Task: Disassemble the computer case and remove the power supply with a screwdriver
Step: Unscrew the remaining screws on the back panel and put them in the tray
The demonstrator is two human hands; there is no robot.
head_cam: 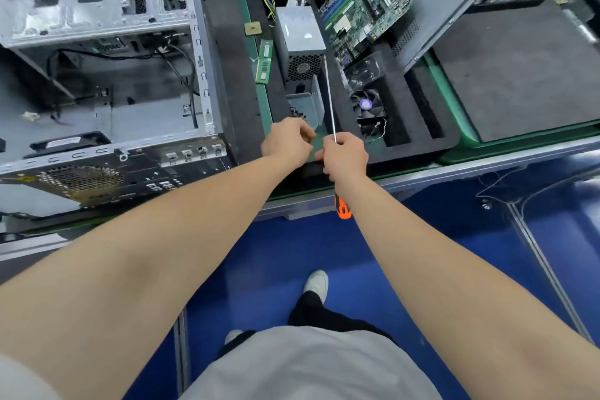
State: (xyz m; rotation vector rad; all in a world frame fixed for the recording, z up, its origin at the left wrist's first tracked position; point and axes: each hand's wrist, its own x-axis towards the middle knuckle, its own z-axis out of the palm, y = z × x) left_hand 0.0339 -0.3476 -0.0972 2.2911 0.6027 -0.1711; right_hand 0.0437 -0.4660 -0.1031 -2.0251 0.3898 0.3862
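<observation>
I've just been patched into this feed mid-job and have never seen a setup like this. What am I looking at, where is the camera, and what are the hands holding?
There is no machine here. A person works bare-handed, and the single picture comes from a camera worn on their head, looking down past both forearms. The right hand grips a long orange-handled screwdriver, with its shaft pointing away from them. The left hand is curled beside it, near a small metal tray; whether it pinches anything is unclear. On the left lies the opened computer case. Right of it, laid out on black foam, are the power supply, a motherboard and a cooling fan.
</observation>
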